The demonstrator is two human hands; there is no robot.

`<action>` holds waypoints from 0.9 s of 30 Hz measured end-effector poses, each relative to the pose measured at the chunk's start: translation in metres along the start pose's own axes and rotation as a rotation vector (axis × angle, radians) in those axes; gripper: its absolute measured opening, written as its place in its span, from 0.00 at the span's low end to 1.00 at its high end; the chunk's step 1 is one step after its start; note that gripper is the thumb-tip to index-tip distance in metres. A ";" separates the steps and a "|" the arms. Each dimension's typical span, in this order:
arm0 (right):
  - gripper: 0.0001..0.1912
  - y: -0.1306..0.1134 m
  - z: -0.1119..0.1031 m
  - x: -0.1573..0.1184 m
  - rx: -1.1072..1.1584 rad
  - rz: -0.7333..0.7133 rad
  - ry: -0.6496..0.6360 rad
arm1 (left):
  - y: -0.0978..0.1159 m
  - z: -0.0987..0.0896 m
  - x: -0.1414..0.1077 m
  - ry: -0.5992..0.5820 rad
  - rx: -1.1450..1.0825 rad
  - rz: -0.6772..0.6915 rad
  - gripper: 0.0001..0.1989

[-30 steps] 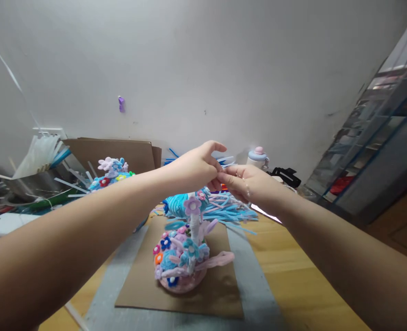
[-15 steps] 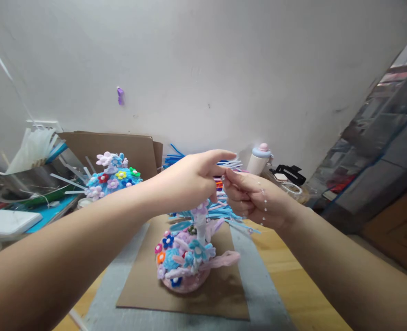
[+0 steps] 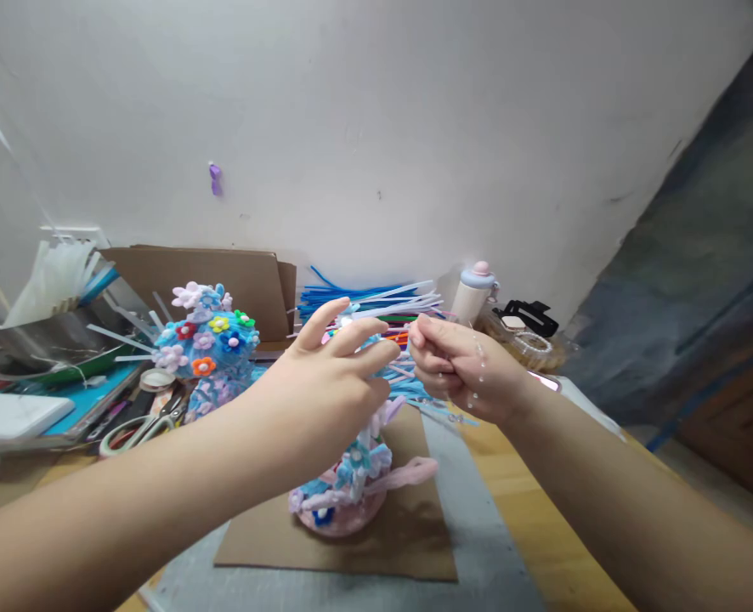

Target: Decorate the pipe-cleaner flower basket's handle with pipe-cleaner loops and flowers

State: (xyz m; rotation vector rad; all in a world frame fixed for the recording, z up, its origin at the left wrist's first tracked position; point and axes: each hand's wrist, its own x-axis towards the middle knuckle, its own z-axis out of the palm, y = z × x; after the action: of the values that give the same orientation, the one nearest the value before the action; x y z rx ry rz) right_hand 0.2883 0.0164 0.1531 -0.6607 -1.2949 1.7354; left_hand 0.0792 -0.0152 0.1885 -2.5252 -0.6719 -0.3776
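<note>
My right hand (image 3: 466, 365) is closed in a pinch on a strand of small clear beads (image 3: 481, 364), part of which drapes across the back of the hand. To its left, my left hand (image 3: 338, 382) is raised with its fingers apart, and I see nothing held in it. Below both hands stands a pipe-cleaner flower decoration (image 3: 357, 463) on a round pink base, partly covered by my left hand and forearm. A pale pink loop sticks out from its right side. Beneath it lies a brown cardboard sheet (image 3: 408, 544).
Another blue decoration covered in flowers (image 3: 207, 340) stands at the left, near scissors (image 3: 150, 429) and a metal pot (image 3: 25, 340). Bundles of pipe cleaners (image 3: 364, 297) lie behind my hands. A bottle (image 3: 472, 293), a black hair claw (image 3: 533, 316) and a power bank-like white box (image 3: 19, 415) sit farther out.
My left hand has come away from my right fingers, moving left and down while its fingers spread. The right hand keeps its pinch on the beads. The view has shifted slightly.
</note>
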 end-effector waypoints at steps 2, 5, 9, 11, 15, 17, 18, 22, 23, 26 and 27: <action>0.17 0.002 0.001 0.002 0.009 0.004 0.004 | 0.000 0.002 -0.002 0.002 0.058 0.003 0.06; 0.17 0.004 0.004 0.004 0.021 0.015 0.001 | 0.000 0.003 -0.005 0.057 0.151 0.010 0.05; 0.16 0.006 0.007 0.004 0.030 0.021 0.012 | 0.001 0.004 -0.011 0.150 0.248 0.015 0.06; 0.16 0.007 0.008 0.005 0.037 0.025 0.020 | 0.003 0.004 -0.015 0.194 0.283 0.025 0.07; 0.16 0.010 0.012 0.007 0.037 0.029 0.026 | 0.010 0.005 -0.027 0.300 0.335 0.020 0.07; 0.16 0.011 0.014 0.007 0.027 0.017 0.026 | 0.016 0.007 -0.034 0.323 0.333 -0.050 0.06; 0.16 0.011 0.015 0.007 0.023 0.012 0.026 | 0.020 0.008 -0.037 0.326 0.321 -0.102 0.05; 0.16 0.013 0.017 0.008 0.027 0.028 0.030 | 0.028 0.012 -0.045 0.300 0.256 -0.298 0.07; 0.16 0.014 0.017 0.008 0.036 0.031 0.027 | 0.028 0.013 -0.046 0.293 0.240 -0.325 0.08; 0.16 0.015 0.017 0.009 0.065 0.028 0.007 | 0.027 0.013 -0.045 0.259 0.138 -0.377 0.07; 0.15 0.015 0.017 0.010 0.069 0.027 0.003 | 0.026 0.012 -0.045 0.253 0.085 -0.391 0.06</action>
State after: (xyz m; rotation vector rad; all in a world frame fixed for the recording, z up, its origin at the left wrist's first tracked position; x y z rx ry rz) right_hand 0.2651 0.0151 0.1448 -0.6436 -1.2234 1.7925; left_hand 0.0572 -0.0457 0.1511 -2.2073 -1.0532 -0.7721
